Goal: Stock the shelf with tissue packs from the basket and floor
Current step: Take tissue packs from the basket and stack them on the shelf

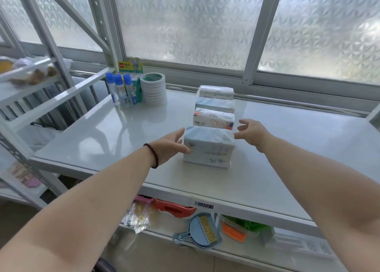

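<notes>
A row of tissue packs runs front to back on the white shelf (102,131). The nearest pack (208,147) is pale blue and white and stands on the shelf surface. My left hand (171,143) grips its left end, thumb on the front face. My right hand (254,133) hovers at its right end, fingers spread, fingertips just touching or just off the wrapper. Behind it stands a white pack with red and orange print (213,120), then a pale blue pack (214,105), then a white pack (216,91) at the back. No basket or floor is in view.
Blue-capped glue bottles (119,89), a green display box (130,66) and a stack of tape rolls (153,89) stand at the shelf's back left. A frosted window is behind. On the shelf below lie a blue dustpan with brush (198,230), a red item (174,209) and orange and green brushes (236,230).
</notes>
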